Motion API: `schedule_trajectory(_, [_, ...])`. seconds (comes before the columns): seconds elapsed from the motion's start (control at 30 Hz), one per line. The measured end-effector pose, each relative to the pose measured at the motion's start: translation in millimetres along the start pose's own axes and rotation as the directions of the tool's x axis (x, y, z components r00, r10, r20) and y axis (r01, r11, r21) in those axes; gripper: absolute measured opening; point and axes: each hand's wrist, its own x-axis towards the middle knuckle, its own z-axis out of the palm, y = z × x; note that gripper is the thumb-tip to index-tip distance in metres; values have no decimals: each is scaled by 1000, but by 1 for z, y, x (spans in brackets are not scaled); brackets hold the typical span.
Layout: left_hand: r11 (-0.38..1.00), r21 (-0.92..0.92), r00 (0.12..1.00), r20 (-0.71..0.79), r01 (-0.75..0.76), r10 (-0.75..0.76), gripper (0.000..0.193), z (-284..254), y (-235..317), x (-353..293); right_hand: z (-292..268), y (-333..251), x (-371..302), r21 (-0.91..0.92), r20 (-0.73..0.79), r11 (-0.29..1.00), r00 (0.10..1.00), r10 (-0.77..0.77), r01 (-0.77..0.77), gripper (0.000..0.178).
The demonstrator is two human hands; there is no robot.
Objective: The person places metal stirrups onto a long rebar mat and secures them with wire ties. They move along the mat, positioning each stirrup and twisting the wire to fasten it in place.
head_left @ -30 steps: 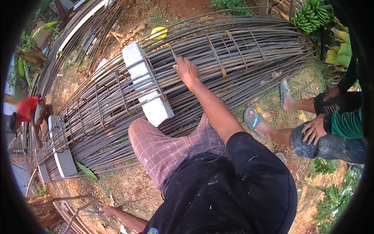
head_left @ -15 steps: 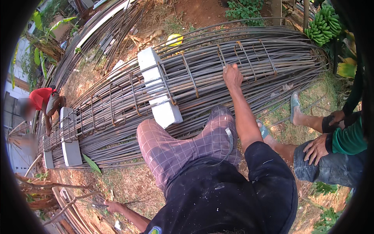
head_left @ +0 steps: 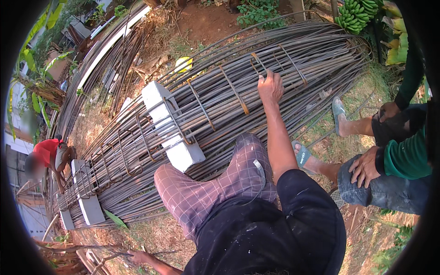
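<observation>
My right hand (head_left: pixel 271 87) is out over a long bundle of steel reinforcing bars (head_left: pixel 220 151), its fingers curled at the near end of a rusty, bent rebar stirrup (head_left: pixel 258 62). More stirrups lie across the bars beside it, one rusty stirrup (head_left: pixel 234 89) just to the left and another stirrup (head_left: pixel 293 64) to the right. Low at the left, my left hand (head_left: pixel 141 257) is closed around a bunch of thin dark wires (head_left: pixel 160 253) that stick out on both sides. My knees are close to the near side of the bundle.
A white block (head_left: pixel 172 128) and a grey block (head_left: pixel 87 192) support the upper bars. A person in red (head_left: pixel 46 156) bends at the far left end. At right, someone in green sleeves (head_left: pixel 408 156) sits near the bars. Green bananas (head_left: pixel 355 16) hang at the back right.
The view has shifted, so the blocks and bars appear lower and further left. My right hand has left one stirrup and moved to the neighbouring one on its right. My left hand keeps the wires.
</observation>
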Motion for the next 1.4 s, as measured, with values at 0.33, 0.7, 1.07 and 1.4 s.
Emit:
schedule_trajectory(0.33, [998, -11, 992, 105, -64, 65, 64, 43, 1, 18, 4, 34, 21, 31, 239, 998, 970, 45, -54, 21])
schedule_trajectory(0.7, [963, -10, 963, 3, -268, 268, 61, 72, 63, -31, -36, 125, 101, -90, 426, 925, 825, 371, -369, 49])
schedule_trajectory(1.07, [953, -9, 953, 1, -302, 302, 58, 69, 75, -18, -76, 236, 153, 47, 586, 640, 540, 604, -767, 74])
schedule_trajectory(1.4, [942, -10, 942, -6, -336, 336, 56, 52, 78, -8, -67, 284, 138, -10, 523, 691, 585, 620, -722, 72])
